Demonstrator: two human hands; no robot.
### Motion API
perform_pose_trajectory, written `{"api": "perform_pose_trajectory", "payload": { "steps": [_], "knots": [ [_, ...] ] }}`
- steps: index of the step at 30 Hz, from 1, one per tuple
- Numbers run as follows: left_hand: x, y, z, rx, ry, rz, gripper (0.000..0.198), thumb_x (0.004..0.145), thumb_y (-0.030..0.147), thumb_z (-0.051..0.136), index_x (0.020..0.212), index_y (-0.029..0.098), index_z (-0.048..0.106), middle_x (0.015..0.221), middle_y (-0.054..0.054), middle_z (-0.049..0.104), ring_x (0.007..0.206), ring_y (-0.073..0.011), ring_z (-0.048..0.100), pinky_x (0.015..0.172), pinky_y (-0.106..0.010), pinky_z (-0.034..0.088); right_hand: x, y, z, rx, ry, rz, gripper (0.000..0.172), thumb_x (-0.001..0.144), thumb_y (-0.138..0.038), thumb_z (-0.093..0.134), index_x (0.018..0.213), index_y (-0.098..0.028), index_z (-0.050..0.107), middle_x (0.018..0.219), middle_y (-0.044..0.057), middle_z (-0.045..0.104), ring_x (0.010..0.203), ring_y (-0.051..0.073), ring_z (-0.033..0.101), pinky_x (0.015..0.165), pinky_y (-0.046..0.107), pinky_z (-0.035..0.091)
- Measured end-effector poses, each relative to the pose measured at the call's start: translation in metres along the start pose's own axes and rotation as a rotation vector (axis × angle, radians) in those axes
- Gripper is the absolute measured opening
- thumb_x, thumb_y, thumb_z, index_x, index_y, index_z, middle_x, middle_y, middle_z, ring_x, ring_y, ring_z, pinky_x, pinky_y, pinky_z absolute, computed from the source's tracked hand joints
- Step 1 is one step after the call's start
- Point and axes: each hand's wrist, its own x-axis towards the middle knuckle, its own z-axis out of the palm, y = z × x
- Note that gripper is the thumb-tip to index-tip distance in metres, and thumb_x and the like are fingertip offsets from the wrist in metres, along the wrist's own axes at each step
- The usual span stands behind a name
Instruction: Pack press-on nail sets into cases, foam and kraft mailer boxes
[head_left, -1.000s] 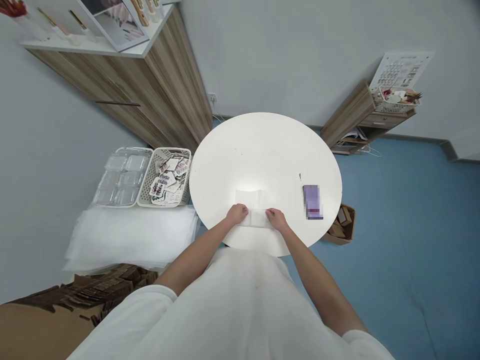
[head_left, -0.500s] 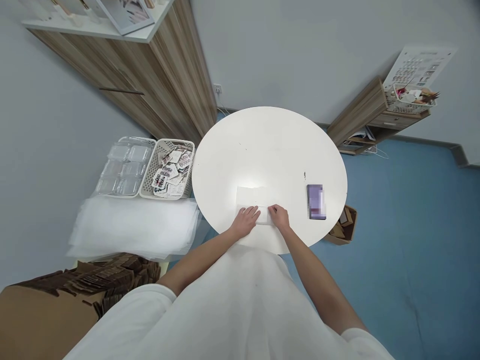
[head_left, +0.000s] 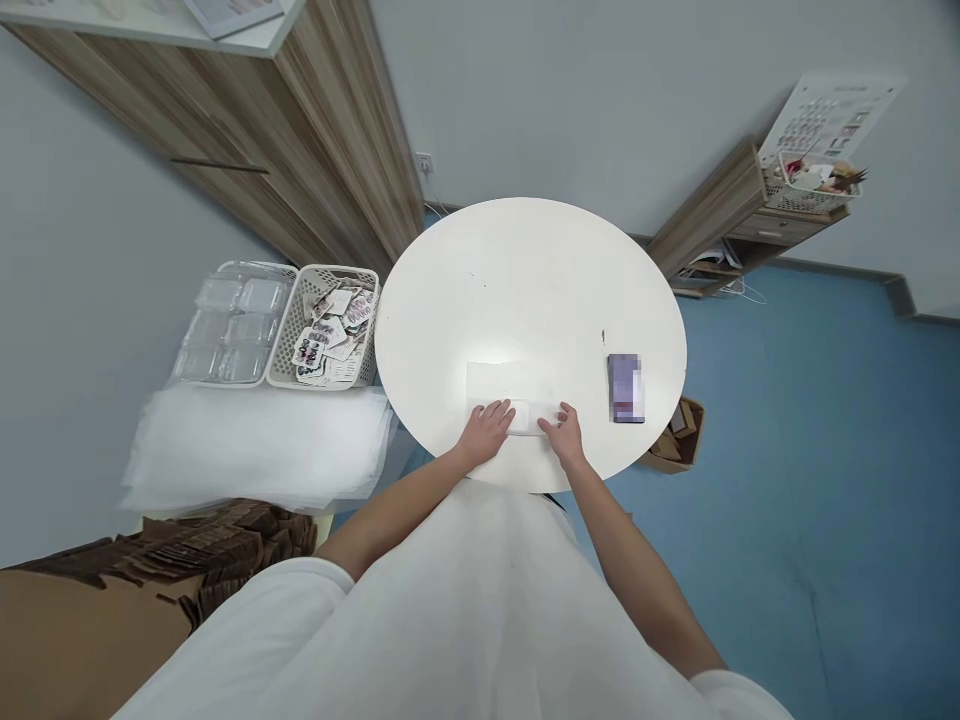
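A thin white translucent sheet (head_left: pixel 487 377) lies near the front of the round white table (head_left: pixel 525 270). On its front part is a small flat white piece (head_left: pixel 519 416), whose kind I cannot make out against the white. My left hand (head_left: pixel 486 432) rests on the sheet's left side, fingers stretched out and touching the white piece. At the right end of the sheet, my right hand (head_left: pixel 564 433) has thumb and fingers apart, with nothing visible gripped. A purple, partly pixelated, box-like item (head_left: pixel 625 388) lies to the right.
Left of the table stand a basket (head_left: pixel 276 365) of printed cards, clear plastic boxes (head_left: pixel 225 325) and stacked translucent sheets (head_left: pixel 259 440). Brown cardboard (head_left: pixel 90 620) fills the lower left. An open carton (head_left: pixel 686 450) sits on the floor at right; cabinets line the wall.
My right hand has opened from a pinch at the sheet's edge, its fingers now spread. My left hand stays on the sheet. The whole view has shifted slightly.
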Motion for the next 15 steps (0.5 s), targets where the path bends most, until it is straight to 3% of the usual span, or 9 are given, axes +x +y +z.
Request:
{"api": "perform_pose_trajectory", "payload": {
  "steps": [5,10,15],
  "knots": [
    [0.000,-0.001,0.001,-0.017,-0.007,0.002,0.047,0.082,0.023,0.039,0.129,0.020,0.034,0.139,-0.009,0.032,0.125,-0.0248,0.031,0.093,-0.042,0.028,0.004,-0.002,-0.002,-0.044,-0.096,-0.021,0.056,0.062,-0.041,0.061,0.113,-0.020,0.050,0.109,0.008,0.055,0.100,0.023,0.052,0.083,0.034,0.042],
    [0.001,0.000,0.002,-0.041,-0.013,-0.011,0.049,0.081,0.024,0.042,0.129,0.021,0.034,0.139,-0.009,0.032,0.124,-0.0255,0.031,0.094,-0.042,0.028,-0.006,0.000,0.002,-0.086,-0.007,-0.095,0.038,0.063,-0.040,0.059,0.098,-0.023,0.058,0.121,0.009,0.042,0.116,0.026,0.038,0.092,0.038,0.036],
    [0.001,0.000,0.003,-0.038,0.006,-0.015,0.048,0.082,0.024,0.042,0.129,0.021,0.034,0.139,-0.009,0.032,0.124,-0.0254,0.032,0.093,-0.041,0.028,-0.010,0.004,0.007,0.094,0.025,-0.027,0.061,0.062,-0.043,0.061,0.116,-0.022,0.041,0.122,0.011,0.043,0.100,0.020,0.052,0.080,0.030,0.045]
  ]
}}
